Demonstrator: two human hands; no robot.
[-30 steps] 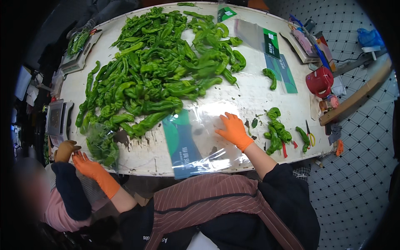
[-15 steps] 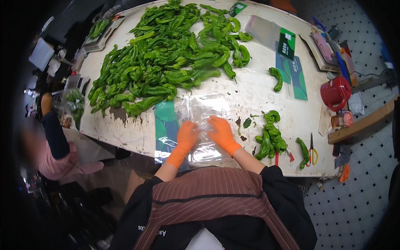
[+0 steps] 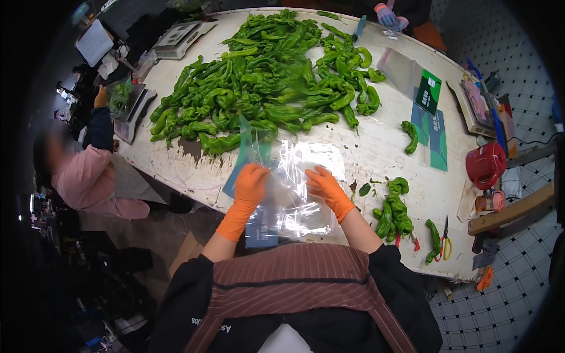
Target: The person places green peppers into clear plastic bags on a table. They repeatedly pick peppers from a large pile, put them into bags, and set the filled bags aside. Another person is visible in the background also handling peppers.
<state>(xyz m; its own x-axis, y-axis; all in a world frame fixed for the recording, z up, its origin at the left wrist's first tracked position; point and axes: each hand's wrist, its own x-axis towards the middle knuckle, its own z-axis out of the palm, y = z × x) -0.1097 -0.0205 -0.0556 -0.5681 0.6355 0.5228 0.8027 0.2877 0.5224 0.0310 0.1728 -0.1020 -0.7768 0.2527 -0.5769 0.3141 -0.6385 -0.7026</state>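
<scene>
Far person (image 3: 386, 16) mostly beyond top edge

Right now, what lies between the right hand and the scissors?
The head view shows a small pepper cluster, red bits, then a lone pepper between the right hand and scissors.

I see snug orange gloves (image 3: 232, 223) on the left hand (image 3: 250, 185) and right hand (image 3: 326, 187), their cuffs past the wrists. My feed shows a black top (image 3: 176, 303) with short sleeves (image 3: 384, 260), small white lettering (image 3: 212, 325), and a maroon pinstriped apron (image 3: 288, 265) with broad shoulder straps (image 3: 393, 328).
</scene>
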